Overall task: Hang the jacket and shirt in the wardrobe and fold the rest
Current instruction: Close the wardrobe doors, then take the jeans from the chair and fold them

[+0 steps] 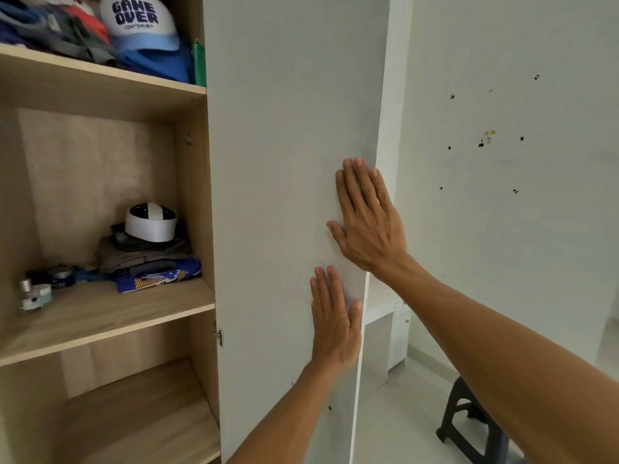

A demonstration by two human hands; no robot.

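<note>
Both our hands lie flat and open on the white wardrobe door (288, 195), left hand (335, 326) below right hand (368, 222), near its right edge; no jacket or shirt shows, though we expect them soft, best lifted by the shoulders.

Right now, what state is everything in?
Left hand: open, flat on the door.
Right hand: open, flat on the door near its edge.
Wardrobe door: shut or nearly so.
Left compartment: open, no door in view.
Cap: on the top shelf.
Folded clothes: stacked on the middle shelf.
</note>
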